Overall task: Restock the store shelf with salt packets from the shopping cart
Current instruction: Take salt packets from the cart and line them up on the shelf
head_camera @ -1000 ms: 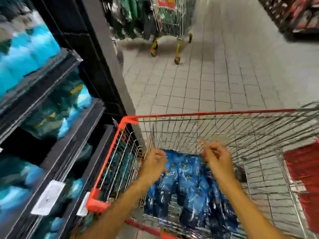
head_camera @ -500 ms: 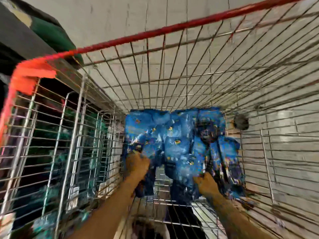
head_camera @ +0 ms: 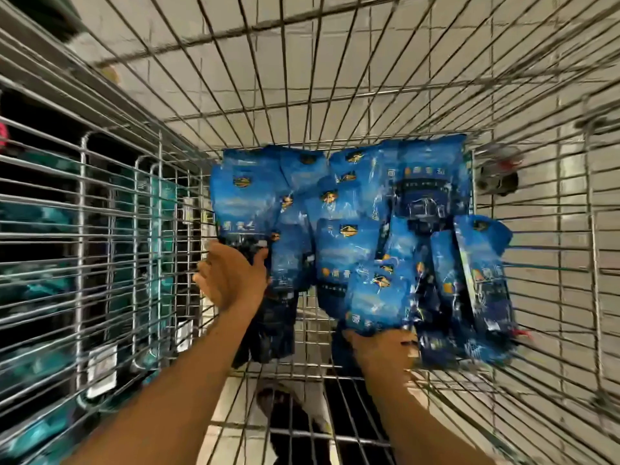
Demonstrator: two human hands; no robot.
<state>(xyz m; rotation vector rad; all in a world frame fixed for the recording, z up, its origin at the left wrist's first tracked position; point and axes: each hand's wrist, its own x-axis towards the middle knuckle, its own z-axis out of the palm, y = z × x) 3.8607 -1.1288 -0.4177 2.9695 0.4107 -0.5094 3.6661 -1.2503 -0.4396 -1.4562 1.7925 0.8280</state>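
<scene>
I'm at the pickup step: salt packets (head_camera: 339, 236) lie heaped in the cart (head_camera: 335, 105). My left hand (head_camera: 231, 280) grips one packet, my right hand (head_camera: 379, 354) another. Next, lift them clear toward the shelf.

Even indoor light, moderately bright; glare on blue packets (head_camera: 349, 236); motion blur throughout, worst left; cart wires (head_camera: 302, 78) bow at edges.

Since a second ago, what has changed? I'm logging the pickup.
Both hands went from above the cart down into it. The left hand now grips a salt packet at the pile's left; the right hand holds another packet by its near edge. The pile stays in the cart.
</scene>
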